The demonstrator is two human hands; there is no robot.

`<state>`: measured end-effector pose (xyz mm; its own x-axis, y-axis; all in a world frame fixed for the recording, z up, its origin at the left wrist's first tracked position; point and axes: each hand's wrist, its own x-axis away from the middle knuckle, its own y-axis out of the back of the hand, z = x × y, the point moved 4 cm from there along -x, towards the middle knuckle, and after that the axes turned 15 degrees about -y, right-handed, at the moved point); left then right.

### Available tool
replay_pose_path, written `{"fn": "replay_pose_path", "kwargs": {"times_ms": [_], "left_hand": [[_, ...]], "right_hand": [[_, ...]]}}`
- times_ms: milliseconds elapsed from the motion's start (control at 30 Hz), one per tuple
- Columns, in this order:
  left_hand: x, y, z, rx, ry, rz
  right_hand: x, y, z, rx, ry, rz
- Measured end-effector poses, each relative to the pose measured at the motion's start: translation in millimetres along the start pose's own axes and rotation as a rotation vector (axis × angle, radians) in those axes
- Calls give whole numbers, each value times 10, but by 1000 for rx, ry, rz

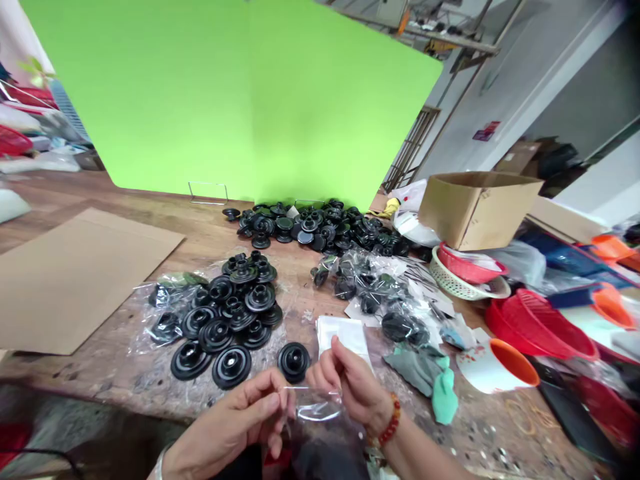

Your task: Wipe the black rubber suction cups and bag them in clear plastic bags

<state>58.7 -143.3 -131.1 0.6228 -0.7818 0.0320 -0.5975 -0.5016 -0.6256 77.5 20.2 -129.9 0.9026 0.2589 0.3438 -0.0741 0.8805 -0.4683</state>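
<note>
A clear plastic bag hangs at the table's front edge between my hands. My left hand pinches its upper left corner between thumb and fingers. My right hand, with a beaded bracelet at the wrist, has its fingers curled on the upper right edge, thumb raised. Something dark shows in or through the bag's lower part; I cannot tell which. Just beyond the hands lies a single black round disc with a raised hub. A stack of small clear bags lies behind my right hand.
A pile of black discs sits left of centre, a larger heap behind it. Bagged discs lie on the right, near a teal cloth, a white-and-orange cup, red baskets and a cardboard box. Flat cardboard covers the left.
</note>
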Motion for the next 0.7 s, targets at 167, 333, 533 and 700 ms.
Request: {"fn": "replay_pose_path", "kwargs": {"times_ms": [167,333,533,700], "left_hand": [[-38,159,-70,-464,-28,-113],[-62,193,-112,-764,-96,-150],[-120,47,-139,-1004,-291,-129],[-158,-17,-87,-1011,-448,-242]], "right_hand": [[-154,148,205,925,248,-148],[-299,100,151,1262,318,-98],[-101,-3,451,881,167,-580],[-38,7,418,953,48,-623]]}}
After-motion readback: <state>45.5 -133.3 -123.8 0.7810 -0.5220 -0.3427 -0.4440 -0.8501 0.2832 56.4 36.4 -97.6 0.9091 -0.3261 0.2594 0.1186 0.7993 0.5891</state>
